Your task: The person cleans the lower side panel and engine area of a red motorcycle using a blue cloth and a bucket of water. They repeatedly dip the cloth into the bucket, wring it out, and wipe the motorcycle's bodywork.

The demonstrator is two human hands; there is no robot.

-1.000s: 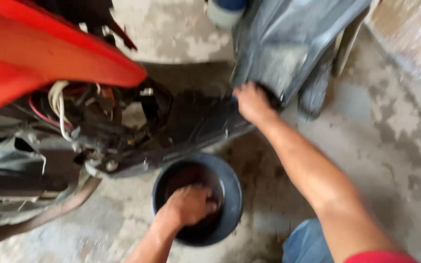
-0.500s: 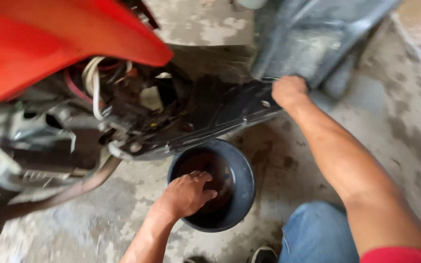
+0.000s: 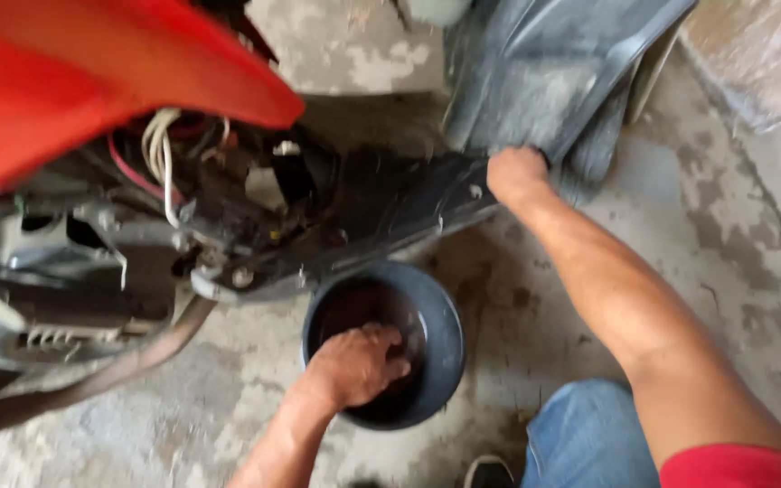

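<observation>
Left hand (image 3: 354, 366) reaches into a dark round basin (image 3: 440, 334) on the concrete floor, fingers curled; whether they clasp anything is unclear. Right hand (image 3: 517, 173), above and beyond it, grips the scooter's black underside panel (image 3: 409, 203).

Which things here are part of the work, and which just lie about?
In use: left hand in the round dark blue plastic bowl; right hand on the black plastic floor panel.
Lying about: grey plastic cover; red body panel.

Red fairing (image 3: 92, 81) at 10 o'clock: glossy plastic. Dark bowl (image 3: 440, 316): smooth plastic, matt. Floor (image 3: 680, 208) at 3 o'clock: rough, stained concrete.
</observation>
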